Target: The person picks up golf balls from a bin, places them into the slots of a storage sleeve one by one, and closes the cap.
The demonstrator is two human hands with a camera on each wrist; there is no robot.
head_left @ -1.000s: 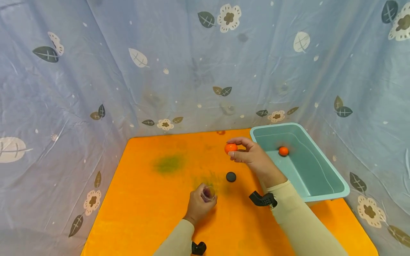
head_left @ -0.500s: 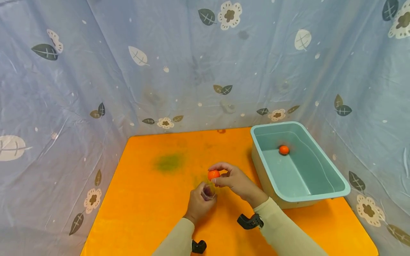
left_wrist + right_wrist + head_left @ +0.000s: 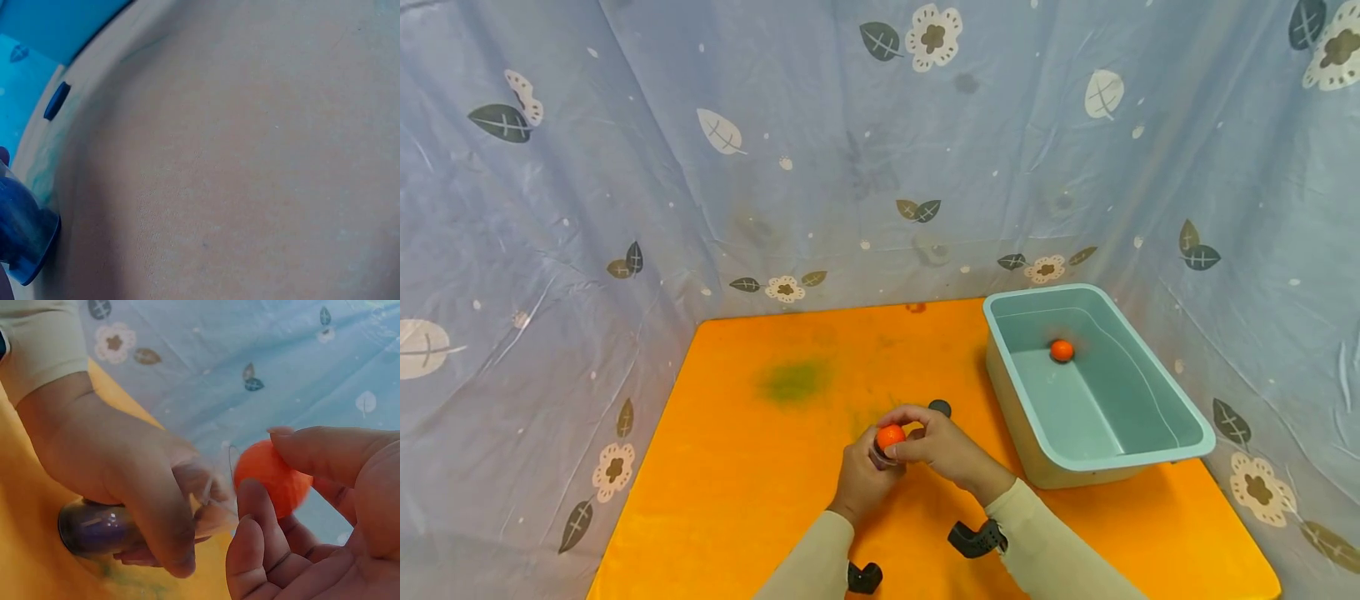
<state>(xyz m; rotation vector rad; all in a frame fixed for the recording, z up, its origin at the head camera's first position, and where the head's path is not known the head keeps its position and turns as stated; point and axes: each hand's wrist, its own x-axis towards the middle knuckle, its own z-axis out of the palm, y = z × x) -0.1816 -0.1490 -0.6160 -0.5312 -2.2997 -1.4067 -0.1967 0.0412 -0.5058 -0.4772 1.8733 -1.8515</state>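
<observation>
Blue flowered sheeting hangs around an orange tabletop. Near its front edge the left hand grips a small clear plastic jar with a purplish base, tilted with its mouth toward the right hand. That hand pinches a small orange ball between thumb and fingers, right at the jar's rim and not yet inside. A round black lid lies just behind the hands, off the jar. A second orange ball sits in the pale teal plastic tub at the right edge. By my reckoning, dropping the ball in and capping the jar remain.
</observation>
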